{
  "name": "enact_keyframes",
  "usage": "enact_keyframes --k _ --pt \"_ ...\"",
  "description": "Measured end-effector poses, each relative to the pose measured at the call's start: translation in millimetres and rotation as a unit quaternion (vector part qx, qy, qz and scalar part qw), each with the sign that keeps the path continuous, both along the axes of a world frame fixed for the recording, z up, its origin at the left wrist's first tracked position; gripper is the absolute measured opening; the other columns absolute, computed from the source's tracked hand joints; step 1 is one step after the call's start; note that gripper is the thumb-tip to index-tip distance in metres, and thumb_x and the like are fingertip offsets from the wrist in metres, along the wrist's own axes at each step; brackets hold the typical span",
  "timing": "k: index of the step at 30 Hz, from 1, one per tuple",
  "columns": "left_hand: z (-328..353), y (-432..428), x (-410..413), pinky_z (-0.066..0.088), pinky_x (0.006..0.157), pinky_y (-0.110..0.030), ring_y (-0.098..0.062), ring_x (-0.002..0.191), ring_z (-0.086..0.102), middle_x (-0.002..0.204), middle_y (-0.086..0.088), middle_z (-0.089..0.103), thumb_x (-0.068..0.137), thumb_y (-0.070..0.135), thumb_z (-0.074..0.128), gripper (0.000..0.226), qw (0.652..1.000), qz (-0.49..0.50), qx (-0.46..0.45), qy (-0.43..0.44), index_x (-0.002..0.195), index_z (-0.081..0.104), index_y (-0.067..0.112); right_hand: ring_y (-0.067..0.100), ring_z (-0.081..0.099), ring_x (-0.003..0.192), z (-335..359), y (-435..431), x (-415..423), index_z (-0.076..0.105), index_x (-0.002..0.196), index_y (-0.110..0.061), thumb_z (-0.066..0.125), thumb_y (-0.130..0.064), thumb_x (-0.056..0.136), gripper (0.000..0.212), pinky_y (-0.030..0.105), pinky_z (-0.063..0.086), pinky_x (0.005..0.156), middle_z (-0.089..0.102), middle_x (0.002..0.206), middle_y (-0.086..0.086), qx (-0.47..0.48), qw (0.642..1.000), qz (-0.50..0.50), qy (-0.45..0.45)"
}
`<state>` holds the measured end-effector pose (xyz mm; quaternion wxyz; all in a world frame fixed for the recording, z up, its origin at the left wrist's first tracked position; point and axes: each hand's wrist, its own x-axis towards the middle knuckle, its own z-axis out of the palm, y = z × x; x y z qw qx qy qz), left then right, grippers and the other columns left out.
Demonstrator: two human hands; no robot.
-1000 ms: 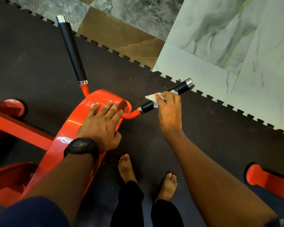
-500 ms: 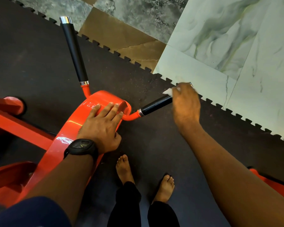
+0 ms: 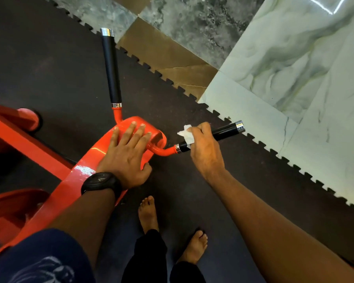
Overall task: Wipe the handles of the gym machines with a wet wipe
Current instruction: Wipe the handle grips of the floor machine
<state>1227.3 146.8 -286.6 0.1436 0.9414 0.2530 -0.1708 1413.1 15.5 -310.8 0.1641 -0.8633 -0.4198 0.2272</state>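
- Right hand (image 3: 204,148): fingers curled over the near handle (image 3: 226,132), pressing a white wet wipe (image 3: 185,135) against the black grip. A crumpled corner of the wipe sticks out past the fingers on the side toward the machine.
- The hand covers the inner half of the grip. The outer half lies bare and ends in a chrome end cap (image 3: 240,126).
- Just below the hand, a chrome collar (image 3: 177,148) joins the grip to a bent orange stem (image 3: 164,151).
- Left hand (image 3: 127,152): laid flat, fingers straight and slightly spread, palm down on the rounded end of the orange machine arm (image 3: 86,168). It holds nothing. A black wristwatch (image 3: 100,182) sits on the wrist.
- Far handle (image 3: 111,68): a second black grip with a chrome tip, rising from the same rounded end and pointing away from the person. No hand touches it.
- Orange frame (image 3: 18,135): further painted members of the machine at the left edge.
- Feet (image 3: 148,213): bare, standing on the dark rubber mat (image 3: 49,68) between the two forearms, below dark trouser legs.
- Marble tiles (image 3: 294,58): pale green and grey flooring beyond the mat's toothed edge, at upper right.
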Motion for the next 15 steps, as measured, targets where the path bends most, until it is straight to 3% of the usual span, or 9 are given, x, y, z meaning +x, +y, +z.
enact_keyframes --k 2,5,8,10,12,15 --pt "0.2 0.8 -1.7 0.016 0.12 -0.06 -0.034 0.148 0.028 0.154 -0.017 0.041 0.07 0.049 0.04 0.087 0.998 0.044 -0.014 -0.033 0.145 0.047 0.006 0.012 0.057 0.103 3.8 12.8 -3.3 0.057 0.133 -0.011 0.07 -0.009 0.09 0.044 0.022 0.048 0.094 0.045 0.13 0.004 0.008 0.999 -0.022 0.041" --pt "-1.5 3.1 -3.3 0.018 0.122 -0.051 -0.036 0.144 0.036 0.149 -0.021 0.047 0.072 0.045 0.044 0.082 0.991 0.1 -0.039 -0.085 0.142 0.05 0.001 0.013 0.063 0.107 7.1 31.1 -13.9 0.065 0.125 -0.012 0.065 -0.009 0.093 0.032 0.022 0.052 0.09 0.061 0.123 0.005 0.051 0.985 -0.098 0.132" --pt "0.2 4.4 -2.6 0.016 0.122 -0.05 -0.037 0.143 0.037 0.147 -0.022 0.048 0.073 0.042 0.046 0.079 0.983 0.138 -0.057 -0.103 0.14 0.051 0.0 0.012 0.067 0.086 10.1 49.3 -26.6 0.074 0.107 -0.018 0.059 -0.016 0.097 0.018 0.025 0.056 0.075 0.07 0.095 -0.001 0.028 0.97 -0.116 0.213" --pt "2.3 2.2 -3.0 0.017 0.122 -0.049 -0.037 0.142 0.038 0.148 -0.02 0.048 0.073 0.042 0.046 0.079 0.982 0.15 -0.058 -0.096 0.14 0.052 0.001 0.014 0.063 0.079 16.3 65.7 -30.5 0.074 0.094 -0.014 0.057 -0.023 0.098 0.019 0.022 0.051 0.067 0.066 0.088 0.0 0.006 0.966 -0.103 0.237" --pt "4.0 2.6 0.1 0.023 0.119 -0.048 -0.038 0.138 0.044 0.146 -0.021 0.05 0.073 0.041 0.047 0.078 0.977 0.181 -0.058 -0.097 0.14 0.053 0.002 0.01 0.06 0.086 20.4 86.1 -30.1 0.071 0.109 -0.014 0.055 -0.025 0.099 0.022 0.018 0.045 0.067 0.064 0.105 0.0 -0.005 0.952 -0.109 0.284" --pt "5.9 7.8 13.4 0.033 0.114 -0.045 -0.036 0.135 0.047 0.148 -0.019 0.049 0.076 0.035 0.05 0.072 0.96 0.258 -0.063 -0.087 0.141 0.052 0.003 0.011 0.057 0.11 19.2 110.7 -25.4 0.06 0.134 -0.011 0.05 -0.019 0.1 0.036 0.019 0.044 0.085 0.058 0.13 0.003 -0.008 0.957 -0.063 0.284"
